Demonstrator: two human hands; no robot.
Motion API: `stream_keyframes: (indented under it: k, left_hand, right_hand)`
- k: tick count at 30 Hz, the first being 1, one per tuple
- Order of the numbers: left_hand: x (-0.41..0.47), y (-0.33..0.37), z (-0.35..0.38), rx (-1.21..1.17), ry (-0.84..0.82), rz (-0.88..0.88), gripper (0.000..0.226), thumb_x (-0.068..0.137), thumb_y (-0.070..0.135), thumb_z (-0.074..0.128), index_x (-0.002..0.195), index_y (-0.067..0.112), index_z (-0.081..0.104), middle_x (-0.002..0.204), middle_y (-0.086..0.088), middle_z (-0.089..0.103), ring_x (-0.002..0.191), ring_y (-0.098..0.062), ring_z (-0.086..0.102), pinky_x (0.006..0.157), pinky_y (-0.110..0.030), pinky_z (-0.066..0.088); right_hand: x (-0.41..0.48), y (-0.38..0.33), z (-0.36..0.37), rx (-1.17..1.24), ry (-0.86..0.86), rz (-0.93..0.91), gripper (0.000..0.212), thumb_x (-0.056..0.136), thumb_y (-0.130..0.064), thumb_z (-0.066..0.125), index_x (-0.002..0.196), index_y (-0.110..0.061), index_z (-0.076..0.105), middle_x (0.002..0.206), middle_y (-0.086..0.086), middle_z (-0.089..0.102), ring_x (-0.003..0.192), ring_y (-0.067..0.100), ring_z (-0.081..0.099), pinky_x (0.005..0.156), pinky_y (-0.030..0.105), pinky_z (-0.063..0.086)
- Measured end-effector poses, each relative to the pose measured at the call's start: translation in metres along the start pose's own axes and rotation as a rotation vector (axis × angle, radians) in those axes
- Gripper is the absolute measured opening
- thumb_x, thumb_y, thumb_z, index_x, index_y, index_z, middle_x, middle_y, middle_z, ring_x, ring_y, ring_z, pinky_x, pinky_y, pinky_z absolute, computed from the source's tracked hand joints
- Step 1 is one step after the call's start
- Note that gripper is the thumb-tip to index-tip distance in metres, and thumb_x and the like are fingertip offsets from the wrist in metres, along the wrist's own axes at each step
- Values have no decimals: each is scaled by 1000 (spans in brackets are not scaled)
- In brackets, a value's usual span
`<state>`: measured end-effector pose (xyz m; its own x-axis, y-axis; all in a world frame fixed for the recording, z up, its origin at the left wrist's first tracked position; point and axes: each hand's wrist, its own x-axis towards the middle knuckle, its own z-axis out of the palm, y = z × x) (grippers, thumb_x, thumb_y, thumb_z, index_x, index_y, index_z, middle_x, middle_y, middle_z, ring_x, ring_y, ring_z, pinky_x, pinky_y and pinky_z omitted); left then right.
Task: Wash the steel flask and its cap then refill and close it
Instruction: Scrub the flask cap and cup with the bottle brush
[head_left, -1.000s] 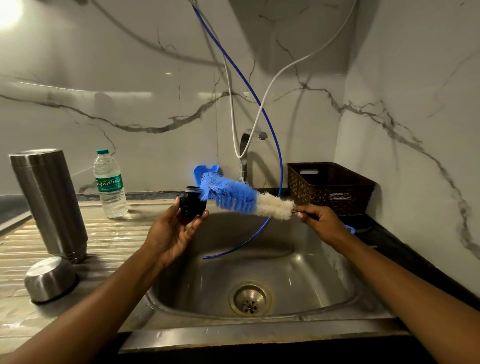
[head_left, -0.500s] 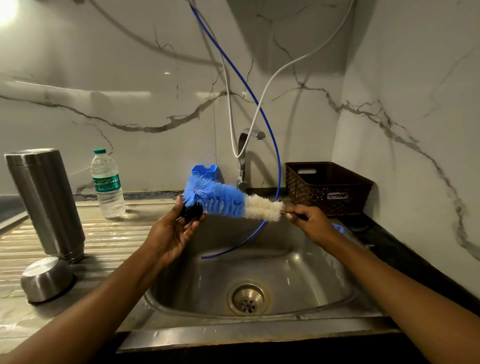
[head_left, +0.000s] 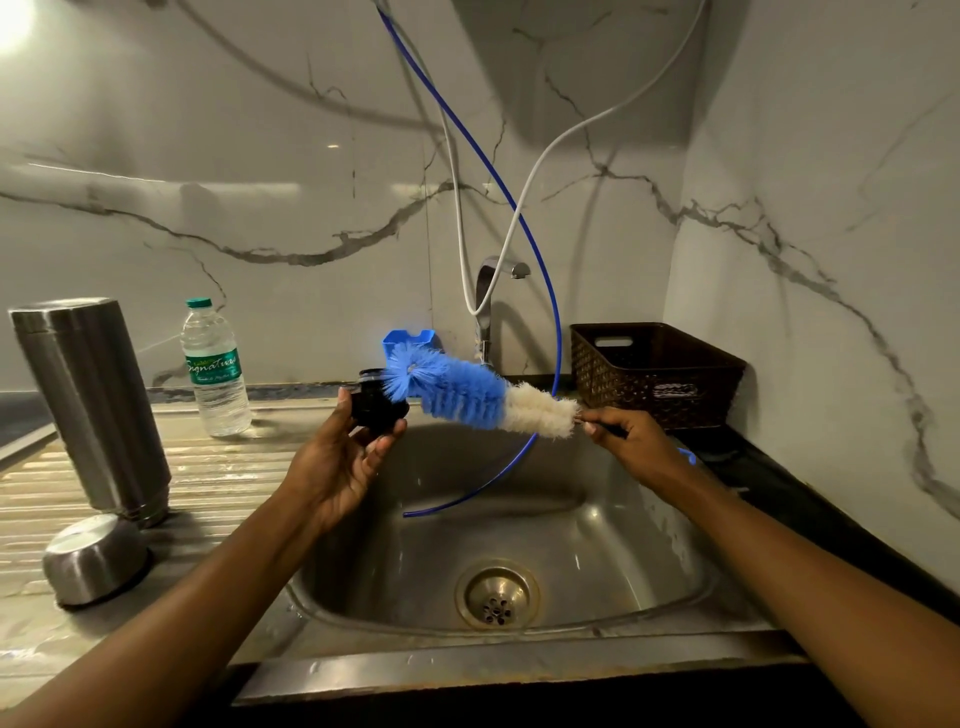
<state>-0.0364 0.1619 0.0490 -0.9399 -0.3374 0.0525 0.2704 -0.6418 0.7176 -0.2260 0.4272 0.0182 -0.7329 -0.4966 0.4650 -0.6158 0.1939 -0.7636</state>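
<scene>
Back slides your brush (head_left: 457, 397), blue tip now at the black cap (head_left: 375, 410): you're mid-scrub. Your left hand (head_left: 337, 462) curls its fingers round the cap above the sink (head_left: 597, 545); your right hand (head_left: 631, 441) pinches the brush handle. The steel flask (head_left: 88, 400) waits on the drainboard (head_left: 218, 483), well apart.

Drainboard (head_left: 218, 483), seemingly inverted flask (head_left: 88, 405), cup (head_left: 93, 558), water bottle (head_left: 215, 374)

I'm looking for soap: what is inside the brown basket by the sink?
Only one inner wall of the basket, with its handle slot, shows. Nothing rises above the rim; the front wall hides its floor.
</scene>
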Motion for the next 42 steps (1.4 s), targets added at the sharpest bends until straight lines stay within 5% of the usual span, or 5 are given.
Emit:
stream_keyframes:
  k: [10, 18, 27, 36, 42]
  left_hand:
    - [-2, 5, -1, 37, -45, 34, 101, 21, 35, 97, 110, 6, 60, 96, -19, 71, 76, -24, 72, 48, -20, 55]
    - [-1, -1, -1, 110, 32, 21, 50, 73, 40, 56, 111, 7, 58, 83, -12, 73, 65, -17, 71, 47, -18, 54]
    - [-1, -2, -3, 155, 22, 68, 93, 38, 36, 94, 117, 5, 57, 93, -14, 72, 72, -17, 72, 49, -16, 54]
    - [-4, -2, -1, 113, -12, 46, 73, 70, 35, 68, 135, 10, 47, 105, -14, 71, 87, -23, 72, 54, -23, 57]
    - [1, -1, -5, 63, -61, 20, 115, 21, 34, 98, 124, 8, 55, 105, -17, 70, 87, -28, 71, 52, -23, 57]
  right_hand:
    - [1, 4, -3, -52, 37, 31, 26, 90, -6, 57, 115, -5, 63, 104, 1, 63, 101, 14, 58, 83, 15, 42]
    - [-4, -11, 4, 46, 46, 15, 26, 90, -3, 55, 114, -12, 61, 102, -3, 61, 90, -3, 56, 76, 3, 44]
    - [-3, -6, 7, -8, 8, 24, 27, 91, -6, 55, 118, -7, 61, 106, -2, 61, 94, 0, 56, 79, 8, 42]
    - [-2, -9, 10, 25, 11, 20, 28, 91, -7, 55, 118, -9, 60, 102, -8, 60, 92, -6, 55, 77, 5, 45]
    - [-2, -5, -4, 27, 35, 43, 26, 91, -6, 55, 117, -7, 61, 107, 0, 63, 101, 10, 57, 79, 7, 45]
